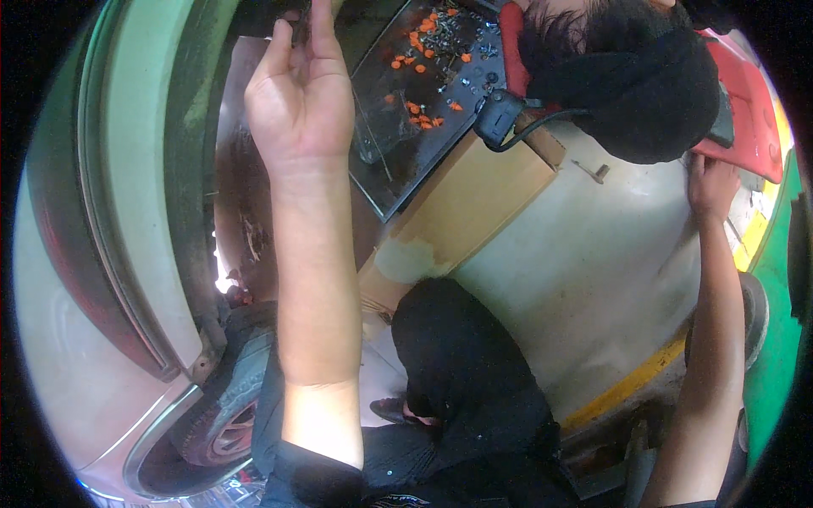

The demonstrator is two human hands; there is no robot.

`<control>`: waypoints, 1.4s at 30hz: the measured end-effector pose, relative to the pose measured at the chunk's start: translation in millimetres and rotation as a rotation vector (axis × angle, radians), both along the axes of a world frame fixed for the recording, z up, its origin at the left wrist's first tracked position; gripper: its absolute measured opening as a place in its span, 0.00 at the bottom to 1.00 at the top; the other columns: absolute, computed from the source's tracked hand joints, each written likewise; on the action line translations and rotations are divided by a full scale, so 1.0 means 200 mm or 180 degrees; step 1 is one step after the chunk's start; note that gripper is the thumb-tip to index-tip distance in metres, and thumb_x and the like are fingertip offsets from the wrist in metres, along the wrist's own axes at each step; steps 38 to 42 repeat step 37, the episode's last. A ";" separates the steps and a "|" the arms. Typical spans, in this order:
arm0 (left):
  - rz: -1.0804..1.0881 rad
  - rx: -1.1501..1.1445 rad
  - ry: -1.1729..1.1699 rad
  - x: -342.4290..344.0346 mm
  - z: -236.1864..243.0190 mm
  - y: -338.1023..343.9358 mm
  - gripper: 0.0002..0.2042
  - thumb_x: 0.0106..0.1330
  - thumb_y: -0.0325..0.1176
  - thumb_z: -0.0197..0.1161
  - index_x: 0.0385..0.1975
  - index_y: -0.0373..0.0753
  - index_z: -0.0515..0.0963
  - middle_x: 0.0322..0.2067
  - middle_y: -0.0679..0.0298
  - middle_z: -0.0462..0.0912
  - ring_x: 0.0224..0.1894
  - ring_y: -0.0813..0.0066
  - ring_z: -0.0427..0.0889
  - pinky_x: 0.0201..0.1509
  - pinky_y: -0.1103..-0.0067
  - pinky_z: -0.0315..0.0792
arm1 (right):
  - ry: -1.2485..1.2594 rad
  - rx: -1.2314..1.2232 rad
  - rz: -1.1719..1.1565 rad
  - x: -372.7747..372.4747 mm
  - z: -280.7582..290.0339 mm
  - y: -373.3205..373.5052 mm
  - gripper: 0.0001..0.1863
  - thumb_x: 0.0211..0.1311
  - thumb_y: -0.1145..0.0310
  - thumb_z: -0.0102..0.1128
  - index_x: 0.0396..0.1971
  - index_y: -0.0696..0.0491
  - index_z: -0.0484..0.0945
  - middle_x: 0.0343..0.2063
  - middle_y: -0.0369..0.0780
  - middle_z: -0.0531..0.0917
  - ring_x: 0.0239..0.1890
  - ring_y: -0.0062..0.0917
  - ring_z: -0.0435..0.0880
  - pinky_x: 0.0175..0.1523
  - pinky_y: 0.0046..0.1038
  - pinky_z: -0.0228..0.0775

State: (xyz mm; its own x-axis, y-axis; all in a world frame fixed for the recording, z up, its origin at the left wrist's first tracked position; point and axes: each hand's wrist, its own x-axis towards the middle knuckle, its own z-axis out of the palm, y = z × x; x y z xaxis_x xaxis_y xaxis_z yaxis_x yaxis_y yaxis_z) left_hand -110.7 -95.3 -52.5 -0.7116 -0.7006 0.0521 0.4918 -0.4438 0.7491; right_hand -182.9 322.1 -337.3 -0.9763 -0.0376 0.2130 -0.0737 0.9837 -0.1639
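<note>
My left hand (301,106) is raised at the top, beside the vehicle's body, palm facing me. Its thumb and a finger stand apart, and the other fingertips run into shadow or past the edge of the picture. I make out nothing held in it. Right of it lies a dark metal tray (391,188) with loose orange clips (421,68) and several small screws (453,38). My right hand (713,188) reaches up at the far right to the lower edge of a red surface (745,127) by a co-worker; its fingertips are hidden there.
A co-worker in a black cap (627,93) leans in at upper right, a small black device (498,118) in front of them. Flattened cardboard (474,203) lies under the tray. The pale vehicle body (140,195) and a wheel (229,432) stand at left. A yellow line (627,385) crosses the floor.
</note>
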 end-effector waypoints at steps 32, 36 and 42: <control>-0.0142 0.0087 0.0006 0.00 0.01 -0.02 0.09 0.69 0.20 0.47 0.46 0.25 0.68 0.49 0.45 0.73 0.55 0.54 0.74 0.64 0.67 0.70 | -0.0219 0.0083 0.0025 0.00 -0.02 0.02 0.25 0.61 0.52 0.51 0.49 0.58 0.72 0.49 0.54 0.74 0.52 0.50 0.71 0.55 0.46 0.61; -0.0027 0.0147 0.0015 0.00 0.02 -0.01 0.09 0.70 0.20 0.46 0.47 0.25 0.68 0.49 0.45 0.73 0.56 0.54 0.73 0.64 0.67 0.70 | -0.0105 0.0141 -0.0029 -0.01 -0.04 0.03 0.25 0.61 0.52 0.51 0.49 0.57 0.72 0.49 0.54 0.74 0.53 0.49 0.71 0.56 0.46 0.60; -0.0027 0.0147 0.0012 0.00 0.01 -0.01 0.09 0.70 0.20 0.46 0.47 0.25 0.68 0.49 0.45 0.73 0.56 0.54 0.73 0.64 0.67 0.70 | -0.0041 0.0136 -0.0032 0.00 -0.05 0.02 0.25 0.61 0.51 0.52 0.49 0.57 0.72 0.49 0.54 0.74 0.53 0.49 0.71 0.57 0.46 0.60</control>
